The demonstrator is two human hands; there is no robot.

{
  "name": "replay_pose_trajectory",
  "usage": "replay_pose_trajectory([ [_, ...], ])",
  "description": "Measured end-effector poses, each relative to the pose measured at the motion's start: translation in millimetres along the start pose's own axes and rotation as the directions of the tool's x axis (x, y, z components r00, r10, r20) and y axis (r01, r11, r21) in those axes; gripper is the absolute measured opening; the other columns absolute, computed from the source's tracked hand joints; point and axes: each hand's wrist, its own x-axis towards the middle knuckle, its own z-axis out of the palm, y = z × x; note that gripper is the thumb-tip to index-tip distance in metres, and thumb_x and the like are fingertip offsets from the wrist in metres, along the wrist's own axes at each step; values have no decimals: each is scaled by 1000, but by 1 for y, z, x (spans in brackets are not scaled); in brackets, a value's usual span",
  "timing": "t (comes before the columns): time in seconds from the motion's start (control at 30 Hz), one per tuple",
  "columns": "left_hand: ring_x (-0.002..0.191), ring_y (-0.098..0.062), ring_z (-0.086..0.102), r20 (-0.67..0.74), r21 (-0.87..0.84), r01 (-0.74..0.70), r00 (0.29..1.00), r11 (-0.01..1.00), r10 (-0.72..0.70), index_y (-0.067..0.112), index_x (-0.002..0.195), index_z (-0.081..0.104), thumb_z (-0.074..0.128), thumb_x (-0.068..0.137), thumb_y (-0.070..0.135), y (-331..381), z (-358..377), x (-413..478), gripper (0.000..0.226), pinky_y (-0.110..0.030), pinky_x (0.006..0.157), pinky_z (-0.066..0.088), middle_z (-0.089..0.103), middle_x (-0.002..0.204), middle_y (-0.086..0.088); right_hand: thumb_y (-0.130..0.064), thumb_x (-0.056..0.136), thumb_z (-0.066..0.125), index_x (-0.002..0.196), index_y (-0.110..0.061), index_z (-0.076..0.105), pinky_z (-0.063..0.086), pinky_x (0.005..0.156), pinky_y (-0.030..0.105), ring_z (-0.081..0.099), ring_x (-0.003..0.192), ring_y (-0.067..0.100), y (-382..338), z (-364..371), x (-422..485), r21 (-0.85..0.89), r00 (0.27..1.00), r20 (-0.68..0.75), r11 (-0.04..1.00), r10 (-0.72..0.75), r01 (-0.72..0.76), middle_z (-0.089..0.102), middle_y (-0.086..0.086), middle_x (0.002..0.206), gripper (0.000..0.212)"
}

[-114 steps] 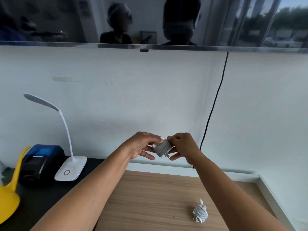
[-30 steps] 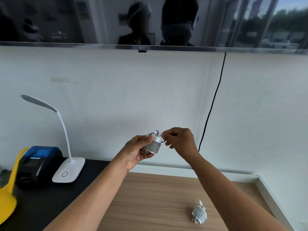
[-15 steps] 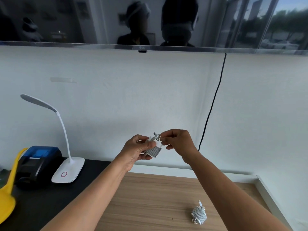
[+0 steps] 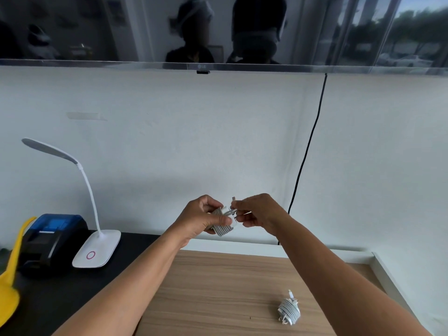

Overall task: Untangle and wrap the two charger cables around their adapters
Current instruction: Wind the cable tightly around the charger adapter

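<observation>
- Right up close, the first charger lies on the wooden table beside the right forearm. Its cable is coiled round its adapter, so that one looks finished and parked out of the way.
- Above the table, the left hand grips the second charger. Fingers and thumb curl round the coils, probably to stop the turns springing loose.
- The right hand pinches the cable end between thumb and fingertips at the top of the bundle, its other fingers curled under.
- My call: this is the last tuck, and the task is nearly done.
- Further left, a desk lamp, a blue printer and a yellow scoop sit on a black surface, well apart from the work.
- At the back, a black cord drops down the white wall from the screen.
</observation>
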Motion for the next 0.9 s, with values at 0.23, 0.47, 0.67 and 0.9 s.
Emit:
replay_pose_trajectory([
  [0.23,72,-20,69,69,-98,106,993,990,-99,11,96,66,92,51,30,4,2,3,55,-32,57,55,72,89,-12,-13,94,55,87,-7,69,42,49,23,57,60,13,-3,9,4,-143,978,-150,982,-148,127,67,0,74,16],
  [0.47,67,-23,67,90,-248,170,984,954,-152,10,101,65,87,58,26,2,10,4,51,-29,52,54,71,82,-12,-10,99,43,92,-4,60,45,47,26,58,58,16,11,15,7,-10,938,-316,989,-141,146,65,6,71,19],
  [0.67,66,-19,67,117,-217,185,980,959,-163,13,96,66,87,56,28,-5,18,5,47,-28,53,53,72,79,-7,-9,100,37,94,-5,56,46,45,29,63,55,17,29,12,9,-19,925,-359,992,-122,124,67,8,72,21],
  [0.9,63,-18,67,130,-151,284,955,947,-266,12,97,64,85,69,20,-29,33,1,36,-27,48,52,71,79,-8,-10,97,47,95,-2,57,51,46,28,66,51,17,59,-5,-1,69,967,-253,998,19,-2,69,8,67,13],
])
